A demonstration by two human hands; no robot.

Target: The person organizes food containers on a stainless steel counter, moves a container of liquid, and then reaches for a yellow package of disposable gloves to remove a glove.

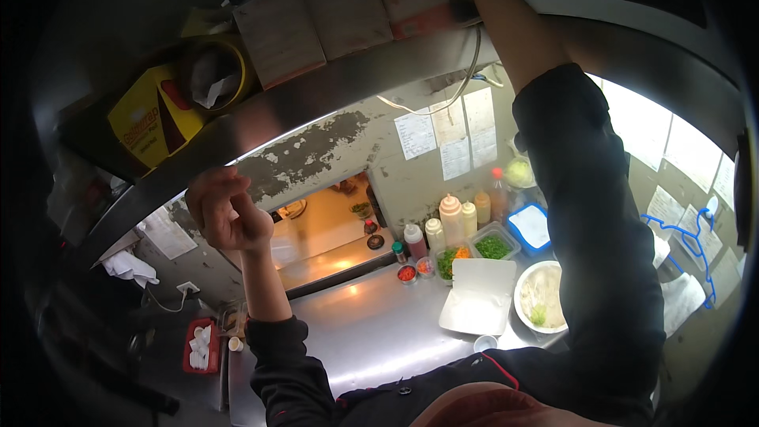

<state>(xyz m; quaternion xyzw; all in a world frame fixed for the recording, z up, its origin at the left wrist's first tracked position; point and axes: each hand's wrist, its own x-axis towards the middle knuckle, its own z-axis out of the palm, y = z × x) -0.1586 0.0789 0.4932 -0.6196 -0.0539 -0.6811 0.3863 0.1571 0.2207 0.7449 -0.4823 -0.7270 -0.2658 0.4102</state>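
My left hand (pixel 230 210) is raised in front of the shelf's edge, fingers curled loosely; whether it holds anything does not show. My right arm stretches up past the metal shelf (pixel 362 71), and its hand is out of view beyond the top edge. White boxes (pixel 350 9) line the shelf, with a yellow foil-wrap box (pixel 155 121) and a round yellow-rimmed container (pixel 240 71) farther left. Below, an open white takeaway box (pixel 477 305) lies on the steel counter (pixel 379 320), beside a white bowl (pixel 539 296) of pale food.
Squeeze bottles (pixel 452 216), tubs of chopped greens (pixel 492 246) and a small bowl of red pieces (pixel 407 274) stand along the wall. A pass-through window (pixel 332 219) opens behind the counter. A red basket (pixel 201 344) is at lower left; a cable (pixel 468 80) hangs under the shelf.
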